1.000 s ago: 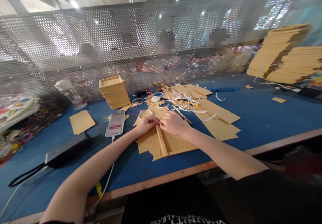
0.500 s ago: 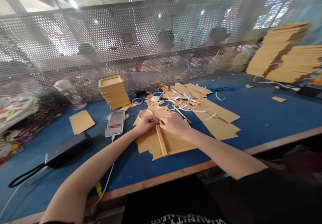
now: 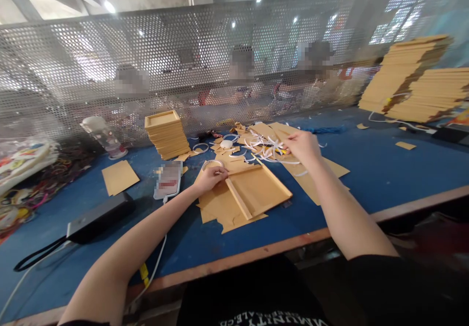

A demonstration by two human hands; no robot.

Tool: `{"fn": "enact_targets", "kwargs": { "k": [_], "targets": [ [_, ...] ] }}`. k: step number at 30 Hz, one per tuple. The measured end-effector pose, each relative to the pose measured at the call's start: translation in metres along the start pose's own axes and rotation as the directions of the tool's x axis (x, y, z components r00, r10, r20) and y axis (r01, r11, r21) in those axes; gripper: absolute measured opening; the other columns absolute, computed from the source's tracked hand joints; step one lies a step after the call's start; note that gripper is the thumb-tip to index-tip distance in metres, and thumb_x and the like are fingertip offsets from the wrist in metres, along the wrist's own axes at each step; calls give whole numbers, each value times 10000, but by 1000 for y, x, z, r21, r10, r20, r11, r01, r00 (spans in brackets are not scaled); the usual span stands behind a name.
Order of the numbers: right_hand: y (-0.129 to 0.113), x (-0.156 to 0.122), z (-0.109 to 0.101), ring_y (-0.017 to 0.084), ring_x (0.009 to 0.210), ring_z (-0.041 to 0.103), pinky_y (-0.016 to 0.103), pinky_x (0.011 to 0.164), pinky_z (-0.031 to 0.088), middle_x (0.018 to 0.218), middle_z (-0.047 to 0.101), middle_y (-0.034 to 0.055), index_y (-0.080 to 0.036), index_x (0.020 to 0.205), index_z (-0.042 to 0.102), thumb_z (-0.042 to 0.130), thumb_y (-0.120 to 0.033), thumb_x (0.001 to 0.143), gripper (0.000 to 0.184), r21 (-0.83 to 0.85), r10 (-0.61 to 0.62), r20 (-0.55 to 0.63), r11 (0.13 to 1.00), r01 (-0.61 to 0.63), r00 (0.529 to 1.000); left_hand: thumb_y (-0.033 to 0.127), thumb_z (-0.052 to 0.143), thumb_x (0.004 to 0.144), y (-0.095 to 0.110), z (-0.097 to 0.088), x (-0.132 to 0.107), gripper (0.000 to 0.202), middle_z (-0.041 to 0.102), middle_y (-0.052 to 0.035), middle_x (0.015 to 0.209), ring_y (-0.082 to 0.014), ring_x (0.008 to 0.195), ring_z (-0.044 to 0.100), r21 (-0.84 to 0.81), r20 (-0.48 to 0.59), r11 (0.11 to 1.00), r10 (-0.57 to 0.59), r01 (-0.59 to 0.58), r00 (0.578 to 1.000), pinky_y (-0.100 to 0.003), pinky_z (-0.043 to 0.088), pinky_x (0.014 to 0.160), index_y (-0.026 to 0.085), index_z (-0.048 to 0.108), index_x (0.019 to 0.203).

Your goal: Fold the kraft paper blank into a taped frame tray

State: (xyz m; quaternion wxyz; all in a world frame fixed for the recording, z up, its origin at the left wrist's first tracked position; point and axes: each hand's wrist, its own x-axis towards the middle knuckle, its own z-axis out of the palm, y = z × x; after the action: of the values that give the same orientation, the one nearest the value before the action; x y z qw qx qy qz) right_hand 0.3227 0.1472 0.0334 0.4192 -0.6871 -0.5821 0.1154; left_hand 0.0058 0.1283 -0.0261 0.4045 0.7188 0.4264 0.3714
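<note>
A shallow brown cardboard tray with raised edges lies at the middle of the table, on top of flat cardboard sheets. My left hand pinches the tray's far left corner, fingers closed. Farther right, my right hand is over a heap of white strips and cardboard offcuts. Its fingertips are pressed together at the heap; what lies between them is too small to make out. Close to my left hand is a roll of white tape.
A stack of cardboard trays stands at the back left, near a phone on a cable and a black case. Tall cardboard stacks rise at the far right. A perforated metal screen borders the blue table, people behind it.
My right hand has left the tray's corner and moved right and away to the white strips. The tray has turned slightly, its near edge shifting right. My left hand stays at the corner.
</note>
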Motion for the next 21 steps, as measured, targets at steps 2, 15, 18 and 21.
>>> {"fn": "enact_targets", "kwargs": {
  "k": [2,15,18,21],
  "targets": [
    [12,10,-5,206,580,677,295,582,517,682,720,90,-129,849,680,594,-182,749,142,105,67,-88,993,-58,994,501,717,687,1,1,-1,330,711,-35,894,-101,557,562,-6,1,1000,-14,14,1000,-231,468,526,176,682,733],
    [-8,-28,50,207,964,672,333,836,514,1108,723,63,-230,1097,701,625,-291,836,279,250,-467,525,884,396,711,395,659,745,8,3,-6,207,714,-34,924,-116,580,562,15,-29,999,-36,37,999,-256,465,548,194,704,764],
    [-16,-37,52,213,914,677,322,797,506,1033,749,49,-242,991,749,628,-304,841,203,197,-456,614,879,435,644,367,669,739,7,3,-5,181,715,-45,906,-148,672,606,39,-55,999,-24,26,998,-271,498,623,189,700,741],
    [-20,-38,50,211,868,678,313,776,493,967,763,49,-217,932,766,618,-283,843,185,189,-433,624,892,412,650,347,685,725,7,3,-5,164,711,-53,896,-185,779,638,68,-77,998,-11,17,997,-300,519,727,184,686,703]
  ]
}}
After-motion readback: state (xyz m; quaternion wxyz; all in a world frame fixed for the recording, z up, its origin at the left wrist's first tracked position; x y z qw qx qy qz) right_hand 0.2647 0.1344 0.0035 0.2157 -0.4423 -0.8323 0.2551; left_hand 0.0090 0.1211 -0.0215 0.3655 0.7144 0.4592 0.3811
